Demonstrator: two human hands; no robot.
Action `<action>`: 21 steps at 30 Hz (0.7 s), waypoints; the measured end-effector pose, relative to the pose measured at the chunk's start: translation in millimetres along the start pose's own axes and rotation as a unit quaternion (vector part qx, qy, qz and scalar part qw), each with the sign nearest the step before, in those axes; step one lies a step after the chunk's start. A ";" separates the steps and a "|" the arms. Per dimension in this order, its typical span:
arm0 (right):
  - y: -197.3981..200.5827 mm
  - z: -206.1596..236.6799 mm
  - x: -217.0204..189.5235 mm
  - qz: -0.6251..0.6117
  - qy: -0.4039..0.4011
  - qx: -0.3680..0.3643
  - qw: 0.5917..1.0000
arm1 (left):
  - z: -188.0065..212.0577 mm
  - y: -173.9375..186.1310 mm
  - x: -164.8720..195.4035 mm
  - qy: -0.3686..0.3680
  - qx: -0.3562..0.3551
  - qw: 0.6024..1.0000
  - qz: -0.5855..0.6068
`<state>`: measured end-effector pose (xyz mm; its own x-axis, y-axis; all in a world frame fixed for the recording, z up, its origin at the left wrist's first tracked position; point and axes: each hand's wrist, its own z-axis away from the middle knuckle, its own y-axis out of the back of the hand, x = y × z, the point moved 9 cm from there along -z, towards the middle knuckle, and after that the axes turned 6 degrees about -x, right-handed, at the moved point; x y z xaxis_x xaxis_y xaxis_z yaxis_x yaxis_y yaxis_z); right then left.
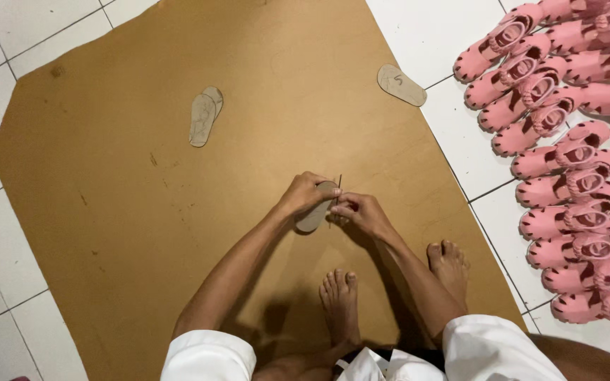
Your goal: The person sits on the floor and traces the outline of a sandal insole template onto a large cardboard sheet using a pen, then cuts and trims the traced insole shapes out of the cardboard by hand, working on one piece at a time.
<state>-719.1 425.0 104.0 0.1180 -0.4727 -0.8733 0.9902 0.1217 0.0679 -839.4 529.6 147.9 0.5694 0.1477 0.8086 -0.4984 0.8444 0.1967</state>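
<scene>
Down at the near edge, two bare feet (340, 303) are resting on the big brown board (107, 212) spread over the white tiled floor (8, 282). Just beyond them, the left hand (303, 194) is pressing a grey sole-shaped template (313, 215) flat on the board, fingers closed over its far end. Right beside it, the right hand (361, 212) is pinching a thin pen (337, 189) against the template's edge. Farther out, two stacked templates (204, 115) are lying left of centre, another template (401, 85) is sitting at the board's far right edge, and rows of pink sandals (566, 155) are lining the right side.
</scene>
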 end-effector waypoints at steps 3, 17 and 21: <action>45.1 11.9 11.2 -0.233 0.120 0.144 0.954 | -11.9 -2.5 -22.8 -0.003 0.041 0.975 -0.218; 80.1 34.8 19.7 0.053 0.096 0.271 0.956 | -59.0 -10.9 -79.2 0.043 0.101 0.878 -0.465; 85.4 33.2 26.3 0.150 0.063 0.260 0.952 | -61.9 -17.6 -82.5 0.046 0.086 0.873 -0.478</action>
<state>-629.0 393.9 102.9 0.4241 -0.3733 -0.8251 0.8196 -0.2293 0.5250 -837.2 534.4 43.4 0.8254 -0.5345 0.1820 0.1474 0.5151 0.8443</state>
